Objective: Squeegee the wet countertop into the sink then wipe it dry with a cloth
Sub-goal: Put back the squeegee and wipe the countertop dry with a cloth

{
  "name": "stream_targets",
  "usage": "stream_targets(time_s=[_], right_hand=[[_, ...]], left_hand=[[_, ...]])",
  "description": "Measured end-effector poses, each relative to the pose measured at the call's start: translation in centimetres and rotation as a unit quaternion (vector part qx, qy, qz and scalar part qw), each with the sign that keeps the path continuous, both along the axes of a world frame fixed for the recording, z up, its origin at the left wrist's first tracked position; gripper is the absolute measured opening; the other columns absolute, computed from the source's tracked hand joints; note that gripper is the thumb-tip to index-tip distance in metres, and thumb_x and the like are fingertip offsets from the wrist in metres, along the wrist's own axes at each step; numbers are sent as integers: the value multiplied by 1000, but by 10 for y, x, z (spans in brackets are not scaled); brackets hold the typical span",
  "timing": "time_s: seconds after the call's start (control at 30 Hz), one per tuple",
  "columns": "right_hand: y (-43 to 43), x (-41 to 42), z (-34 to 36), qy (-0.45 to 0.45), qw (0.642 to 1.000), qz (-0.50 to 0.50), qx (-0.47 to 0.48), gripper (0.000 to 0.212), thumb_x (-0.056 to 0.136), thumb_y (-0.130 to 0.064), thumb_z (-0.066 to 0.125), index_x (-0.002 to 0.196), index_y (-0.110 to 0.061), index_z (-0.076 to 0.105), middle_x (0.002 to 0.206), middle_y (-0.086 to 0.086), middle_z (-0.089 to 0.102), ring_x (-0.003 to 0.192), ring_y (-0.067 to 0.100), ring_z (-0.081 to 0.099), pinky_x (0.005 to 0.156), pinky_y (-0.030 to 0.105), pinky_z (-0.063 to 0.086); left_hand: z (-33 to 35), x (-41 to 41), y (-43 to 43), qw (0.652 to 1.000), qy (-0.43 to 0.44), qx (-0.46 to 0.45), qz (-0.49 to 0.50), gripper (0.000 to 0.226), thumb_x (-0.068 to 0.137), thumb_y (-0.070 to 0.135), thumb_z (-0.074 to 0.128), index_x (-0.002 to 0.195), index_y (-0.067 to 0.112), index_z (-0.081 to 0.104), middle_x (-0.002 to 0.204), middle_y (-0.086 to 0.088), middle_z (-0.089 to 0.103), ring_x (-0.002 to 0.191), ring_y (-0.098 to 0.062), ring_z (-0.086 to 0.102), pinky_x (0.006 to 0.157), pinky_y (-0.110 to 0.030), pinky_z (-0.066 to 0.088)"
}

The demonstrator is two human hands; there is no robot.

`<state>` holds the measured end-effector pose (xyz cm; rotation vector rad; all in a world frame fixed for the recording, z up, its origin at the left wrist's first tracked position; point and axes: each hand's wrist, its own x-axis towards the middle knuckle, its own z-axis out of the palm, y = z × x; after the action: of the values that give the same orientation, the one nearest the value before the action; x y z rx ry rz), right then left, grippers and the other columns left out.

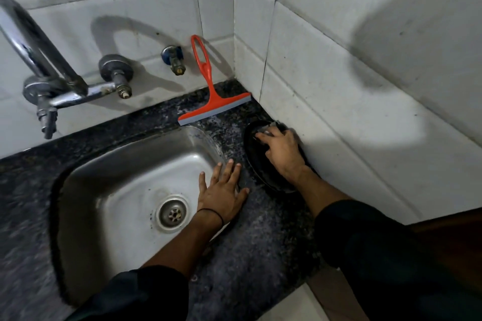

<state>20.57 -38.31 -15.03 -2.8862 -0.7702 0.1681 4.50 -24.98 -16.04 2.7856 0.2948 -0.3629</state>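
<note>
Both steps look undone: squeegee point(208, 86) is parked at the counter's point(260, 255) back corner. Left hand point(221, 190) is spread flat at the sink point(125, 169) edge, right hand point(281, 148) is curled on something grey in a black dish point(253, 154). Squeegee needs grabbing next.

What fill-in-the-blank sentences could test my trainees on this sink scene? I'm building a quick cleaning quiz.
1. The orange plastic squeegee leans against the ____ wall behind the dark speckled stone countertop.
2. The left hand lies flat at the right rim of the steel ____.
3. The right hand reaches into a round ____ dish beside the side wall.

Missing words: tiled; sink; black
</note>
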Motion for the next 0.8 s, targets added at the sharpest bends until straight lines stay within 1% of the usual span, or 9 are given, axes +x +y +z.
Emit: stream_targets(time_s=[0.03,0.1,0.13,0.2,0.3,0.37,0.43,0.63,0.8], right_hand=[[-3,5,2,20,999,-8,48,60,84,-3,57,138,-28,55,147,4,46,124,32,50,106,40,40],[-9,2,16,48,982,-39,180,53,82,5,60,131,-15,63,136,5,56,119,24,56,108,23,38],[-12,-5,27,48,970,-54,233,51,82,7,61,129,-11,66,130,3,59,113,18,58,102,14,37],[-13,-22,47,52,944,-74,318,47,80,7,63,123,-11,70,113,-3,62,96,9,59,89,12,44],[-5,-50,59,146,894,-81,417,45,80,8,60,118,-12,72,107,1,71,84,6,64,71,11,51],[12,-73,63,232,847,-77,473,46,80,11,58,116,-13,73,107,-1,72,82,-2,64,70,8,47],[37,-97,67,319,790,-64,519,48,81,15,55,115,-14,71,99,-3,74,80,0,64,72,14,50],[167,-172,68,548,676,17,493,49,87,17,44,114,-15,70,102,2,76,85,13,69,73,23,55],[300,-268,70,634,650,94,408,53,83,17,41,117,-12,69,110,9,72,95,21,64,81,28,52]], left_hand=[[4,3,2,1000,-11,1,-5,64,100,49,33,157,30,10,165,8,3,152,-17,-2,119,-52,-5],[15,6,9,998,-54,-22,-2,55,100,38,41,152,25,29,161,1,26,149,-21,19,119,-47,14],[22,6,13,995,-86,-46,9,50,99,35,43,148,23,39,154,-2,39,142,-24,34,114,-43,28],[34,1,26,983,-147,-101,48,40,99,33,47,136,21,54,136,-5,59,122,-29,56,96,-39,47],[37,-20,53,967,-196,-124,108,29,97,31,51,121,22,65,117,-3,71,103,-26,66,83,-38,54],[34,-41,77,956,-204,-136,158,25,96,30,52,114,23,68,108,-2,74,96,-24,68,80,-38,54],[30,-67,100,948,-202,-139,203,23,96,29,52,110,24,69,104,-1,74,92,-22,68,79,-38,54],[27,-183,180,902,-221,-121,351,20,94,27,53,103,23,71,95,-4,75,86,-26,69,72,-36,53],[34,-311,255,839,-233,-85,484,20,95,22,54,102,17,71,91,-10,76,86,-31,69,72,-39,54]])
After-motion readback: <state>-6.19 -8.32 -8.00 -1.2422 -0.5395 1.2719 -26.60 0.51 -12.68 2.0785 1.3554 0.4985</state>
